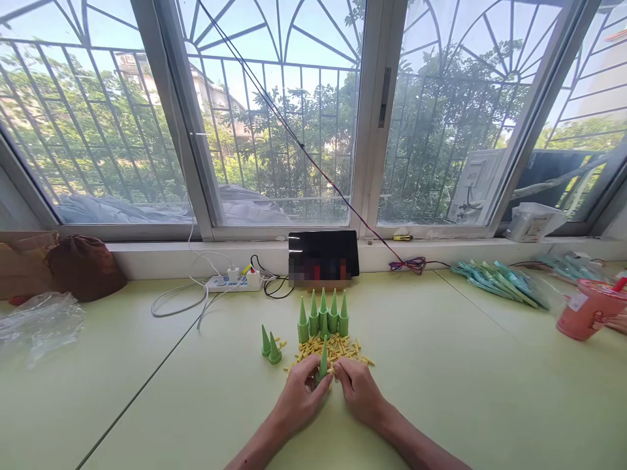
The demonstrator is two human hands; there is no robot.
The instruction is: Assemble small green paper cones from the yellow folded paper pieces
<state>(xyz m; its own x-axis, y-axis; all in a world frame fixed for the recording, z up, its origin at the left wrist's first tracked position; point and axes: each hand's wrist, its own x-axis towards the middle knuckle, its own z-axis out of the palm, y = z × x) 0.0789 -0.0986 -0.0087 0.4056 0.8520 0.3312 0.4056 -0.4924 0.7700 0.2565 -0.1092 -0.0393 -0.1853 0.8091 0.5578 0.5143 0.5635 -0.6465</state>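
Observation:
My left hand (304,386) is wrapped round a green cone (324,358) that points upward, its lower part hidden by my fingers. Close to the cone's right side, my right hand (358,386) pinches a small yellow peg-like piece (332,370). Just beyond both hands lies a loose pile of small yellow pieces (337,346). Behind the pile, several green cones on cylindrical bases (314,320) stand upright in a group. Two shorter green cones (274,349) stand to the left, with a few yellow pieces beside them.
A dark-screened tablet (323,251) leans at the sill. Left of it are a power strip (235,281) with cables, a brown pouch (85,267) and clear plastic (42,326). On the right lie green-blue packets (499,284), near a red cup (582,310) and another person's hand (618,321).

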